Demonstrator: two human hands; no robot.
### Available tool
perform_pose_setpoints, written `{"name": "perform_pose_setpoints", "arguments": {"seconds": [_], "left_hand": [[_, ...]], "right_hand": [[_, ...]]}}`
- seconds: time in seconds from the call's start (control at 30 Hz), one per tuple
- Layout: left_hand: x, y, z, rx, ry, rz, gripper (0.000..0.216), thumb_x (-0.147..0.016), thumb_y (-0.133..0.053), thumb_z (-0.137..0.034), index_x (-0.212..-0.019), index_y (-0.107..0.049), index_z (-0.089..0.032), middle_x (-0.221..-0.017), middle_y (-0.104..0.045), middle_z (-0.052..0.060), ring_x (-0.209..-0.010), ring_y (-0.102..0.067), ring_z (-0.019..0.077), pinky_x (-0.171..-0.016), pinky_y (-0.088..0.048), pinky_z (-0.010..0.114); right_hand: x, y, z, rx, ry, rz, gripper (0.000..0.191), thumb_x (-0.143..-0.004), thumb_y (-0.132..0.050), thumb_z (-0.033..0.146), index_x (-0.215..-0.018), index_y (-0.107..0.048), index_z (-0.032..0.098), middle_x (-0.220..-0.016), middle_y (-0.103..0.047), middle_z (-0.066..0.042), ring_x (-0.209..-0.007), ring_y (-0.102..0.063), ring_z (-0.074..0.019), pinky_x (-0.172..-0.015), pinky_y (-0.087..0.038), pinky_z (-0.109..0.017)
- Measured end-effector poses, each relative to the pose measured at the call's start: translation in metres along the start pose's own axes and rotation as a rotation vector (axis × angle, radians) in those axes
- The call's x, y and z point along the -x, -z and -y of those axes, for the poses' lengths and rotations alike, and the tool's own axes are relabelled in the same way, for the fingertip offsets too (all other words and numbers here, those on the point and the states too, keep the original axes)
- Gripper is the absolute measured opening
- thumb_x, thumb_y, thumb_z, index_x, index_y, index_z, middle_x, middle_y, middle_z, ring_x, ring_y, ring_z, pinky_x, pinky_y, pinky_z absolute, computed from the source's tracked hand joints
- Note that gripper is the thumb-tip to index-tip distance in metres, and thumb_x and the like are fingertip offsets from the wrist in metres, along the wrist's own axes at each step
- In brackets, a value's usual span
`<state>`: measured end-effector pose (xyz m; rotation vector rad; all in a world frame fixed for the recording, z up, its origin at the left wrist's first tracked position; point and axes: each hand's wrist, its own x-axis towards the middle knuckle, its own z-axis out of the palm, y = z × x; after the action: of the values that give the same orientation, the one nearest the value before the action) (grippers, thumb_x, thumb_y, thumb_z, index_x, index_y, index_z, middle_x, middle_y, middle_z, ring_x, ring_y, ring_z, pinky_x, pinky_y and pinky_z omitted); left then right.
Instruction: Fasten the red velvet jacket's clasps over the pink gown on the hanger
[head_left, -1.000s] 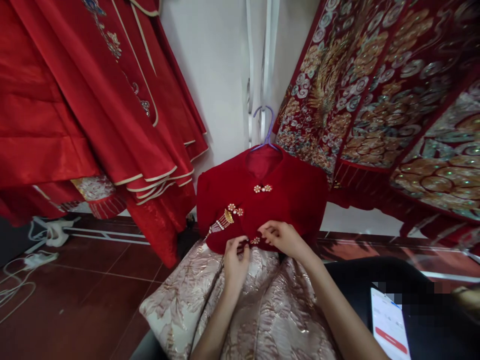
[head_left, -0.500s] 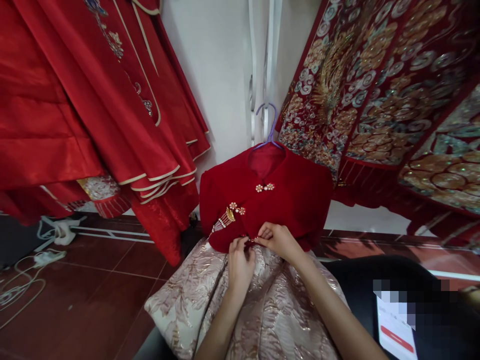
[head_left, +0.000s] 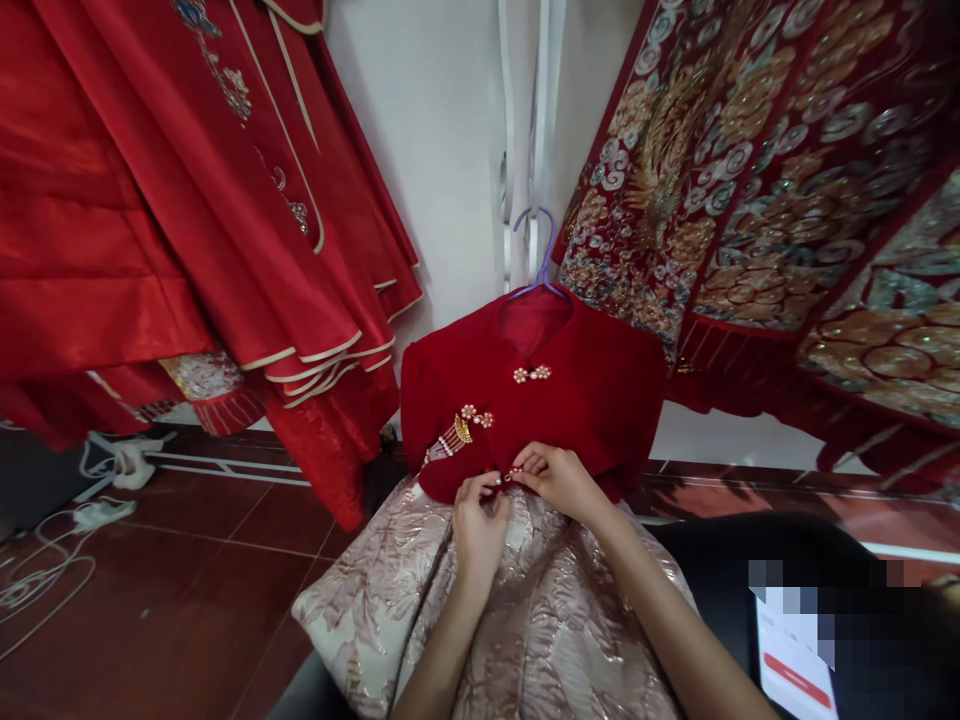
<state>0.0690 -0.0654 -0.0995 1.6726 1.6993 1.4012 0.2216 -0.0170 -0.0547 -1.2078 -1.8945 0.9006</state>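
A red velvet jacket hangs on a purple hanger in front of me. At its lower front edge, my right hand pinches a small gold clasp, whose loop shows past the fingertips. Just left of it, my left hand is closed on the jacket's front edge; what its fingertips hold is partly hidden. A pearl flower clasp sits fastened below the collar. On the left front are another pearl flower clasp and a gold tassel ornament. The fingertips of both hands nearly meet.
Pale brocade fabric lies under my forearms. Red garments hang on the left, and an embroidered red garment on the right. A phone rests on a black surface at lower right. White cables lie on the tiled floor.
The gold clasp's loop shows more clearly between my fingertips, and my fingers have shifted slightly. The jacket and hanger have stayed in place.
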Motion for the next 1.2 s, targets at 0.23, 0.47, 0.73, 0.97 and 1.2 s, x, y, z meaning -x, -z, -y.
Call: {"name": "perform_pose_setpoints", "arguments": {"seconds": [0.23, 0.47, 0.73, 0.97, 1.2], "left_hand": [[-0.004, 0.0, -0.001, 0.299, 0.108, -0.052, 0.025, -0.074, -0.065, -0.024, -0.097, -0.067, -0.015, -0.091, -0.07, 0.007, -0.08, -0.064, 0.0165, -0.078, -0.05, 0.03], [-0.008, -0.002, 0.003, 0.375, 0.143, -0.05, 0.025, -0.076, -0.067, -0.031, -0.093, -0.069, -0.014, -0.085, -0.072, 0.008, -0.076, -0.067, 0.0168, -0.075, -0.053, 0.03], [-0.007, 0.001, 0.008, 0.341, 0.114, -0.068, 0.022, -0.079, -0.062, -0.028, -0.095, -0.071, -0.016, -0.09, -0.073, 0.007, -0.076, -0.066, 0.0164, -0.073, -0.052, 0.028], [-0.007, 0.001, 0.008, 0.265, 0.057, -0.093, 0.019, -0.079, -0.058, -0.02, -0.097, -0.064, -0.016, -0.09, -0.067, 0.006, -0.075, -0.061, 0.0138, -0.067, -0.049, 0.025], [-0.006, 0.006, 0.001, 0.196, 0.007, -0.239, 0.012, -0.078, -0.059, -0.02, -0.09, -0.058, -0.017, -0.085, -0.058, 0.003, -0.071, -0.056, 0.0127, -0.063, -0.047, 0.024]], "right_hand": [[0.003, 0.002, 0.014, -0.028, 0.019, 0.007, 0.009, -0.075, -0.066, 0.023, -0.083, -0.065, 0.019, -0.075, -0.069, -0.001, -0.071, -0.065, -0.0135, -0.067, -0.051, -0.022], [0.0, -0.014, 0.01, -0.003, 0.054, -0.062, 0.005, -0.079, -0.061, 0.02, -0.084, -0.062, 0.019, -0.077, -0.068, -0.001, -0.071, -0.064, -0.0131, -0.068, -0.051, -0.023], [0.0, -0.02, 0.004, -0.002, 0.147, -0.096, 0.007, -0.084, -0.058, 0.024, -0.089, -0.062, 0.019, -0.083, -0.066, -0.002, -0.076, -0.063, -0.0132, -0.07, -0.052, -0.024], [0.0, -0.014, 0.008, 0.036, 0.101, -0.081, 0.01, -0.084, -0.057, 0.024, -0.09, -0.063, 0.019, -0.082, -0.068, -0.003, -0.074, -0.065, -0.0139, -0.068, -0.053, -0.024], [0.008, 0.024, 0.032, 0.022, 0.059, -0.205, 0.016, -0.086, -0.055, 0.033, -0.09, -0.065, 0.021, -0.079, -0.07, -0.002, -0.072, -0.067, -0.0145, -0.062, -0.052, -0.023]]}}
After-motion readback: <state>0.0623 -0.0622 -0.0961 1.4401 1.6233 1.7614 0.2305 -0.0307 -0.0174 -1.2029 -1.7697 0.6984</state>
